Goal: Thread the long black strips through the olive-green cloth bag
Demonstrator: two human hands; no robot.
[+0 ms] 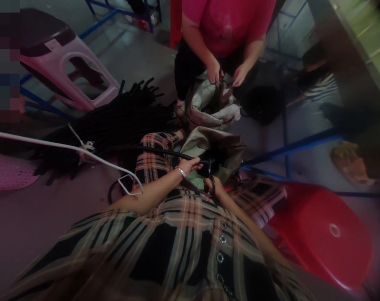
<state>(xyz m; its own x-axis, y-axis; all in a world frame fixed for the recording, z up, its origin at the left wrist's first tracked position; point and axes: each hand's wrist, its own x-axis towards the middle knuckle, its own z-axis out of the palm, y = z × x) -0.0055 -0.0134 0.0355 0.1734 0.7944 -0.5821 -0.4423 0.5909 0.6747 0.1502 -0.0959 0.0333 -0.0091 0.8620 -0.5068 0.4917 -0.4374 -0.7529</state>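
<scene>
The left hand (190,166), half-curled, is holding a black tube (163,151); the right hand (215,186), well curled, is gripping scissors (210,170) at the tube's end, over an open bag (205,136).

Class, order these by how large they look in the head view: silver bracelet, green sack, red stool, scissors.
1. Red stool, partly covered yet clearly largest
2. Green sack
3. Scissors, partly hidden by the right hand
4. Silver bracelet
</scene>
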